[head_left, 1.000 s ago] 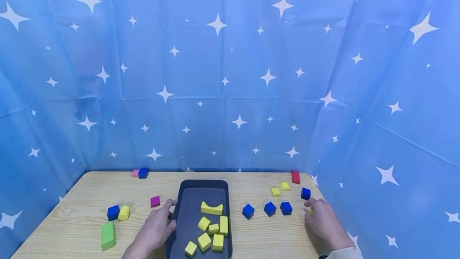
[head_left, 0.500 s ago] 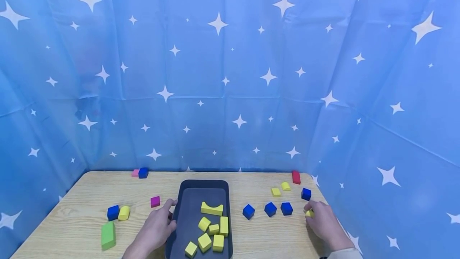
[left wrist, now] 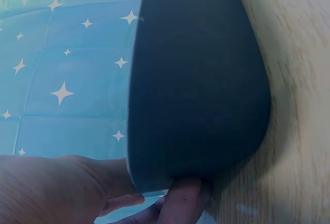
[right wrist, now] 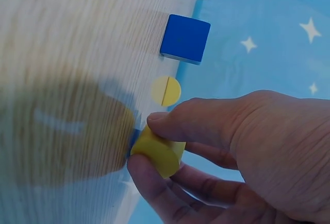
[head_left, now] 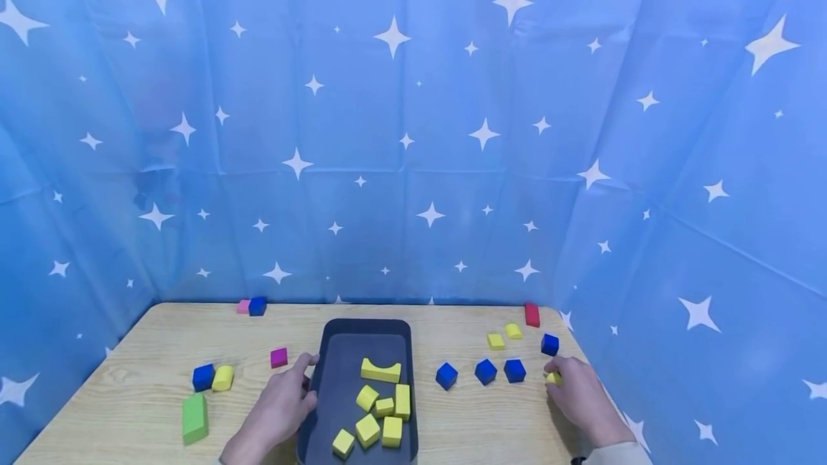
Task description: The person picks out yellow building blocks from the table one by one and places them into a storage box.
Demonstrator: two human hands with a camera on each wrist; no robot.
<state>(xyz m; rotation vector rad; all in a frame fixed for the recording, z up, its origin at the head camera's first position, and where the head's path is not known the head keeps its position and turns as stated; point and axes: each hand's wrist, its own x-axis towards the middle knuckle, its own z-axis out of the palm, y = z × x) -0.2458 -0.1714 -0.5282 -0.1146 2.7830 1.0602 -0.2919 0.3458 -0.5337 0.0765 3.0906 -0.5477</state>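
My left hand holds the left side of a dark tray. In the left wrist view, its fingers lie against the tray's outer wall. Several yellow blocks lie in the tray, among them an arched one and a rectangular one. At the right edge of the table, my right hand pinches a yellow block with a rounded side between thumb and fingers. Just beyond this hand sits a blue cube.
Blue cubes stand between tray and right hand. Two yellow blocks and a red block lie farther back. On the left are a green block, a yellow cylinder, blue cubes and a magenta block. A starry curtain surrounds the table.
The fingers of my right hand have shifted slightly, and more of the yellow block shows between them. My left hand and the tray have stayed in place.
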